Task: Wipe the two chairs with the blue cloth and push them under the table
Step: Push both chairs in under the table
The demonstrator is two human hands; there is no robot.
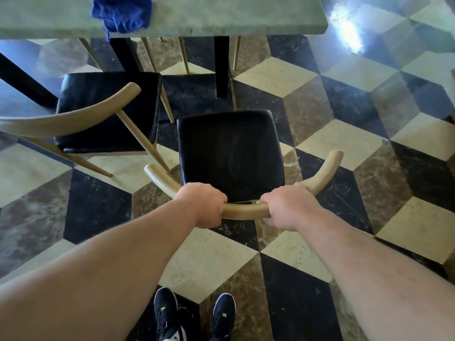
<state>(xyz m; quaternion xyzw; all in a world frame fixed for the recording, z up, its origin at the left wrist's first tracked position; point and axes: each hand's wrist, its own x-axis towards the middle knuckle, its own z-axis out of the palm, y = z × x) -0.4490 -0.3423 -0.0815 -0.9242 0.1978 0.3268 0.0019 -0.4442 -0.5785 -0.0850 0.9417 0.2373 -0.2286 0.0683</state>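
Two chairs with black padded seats and curved light-wood backrests stand before a grey stone table (221, 18). The near chair (229, 151) is right in front of me, its seat short of the table edge. My left hand (202, 207) and my right hand (288, 207) both grip its curved backrest, side by side. The other chair (105, 109) stands to the left, turned at an angle, with its front part under the table. The blue cloth (120, 13) lies crumpled on the table's near edge, one corner hanging over.
Black table legs (221, 67) stand just beyond the near chair's seat. Wooden legs of other chairs (183, 55) show under the table. The floor is glossy patterned tile with glare at the upper right. My black shoes (167, 316) are at the bottom.
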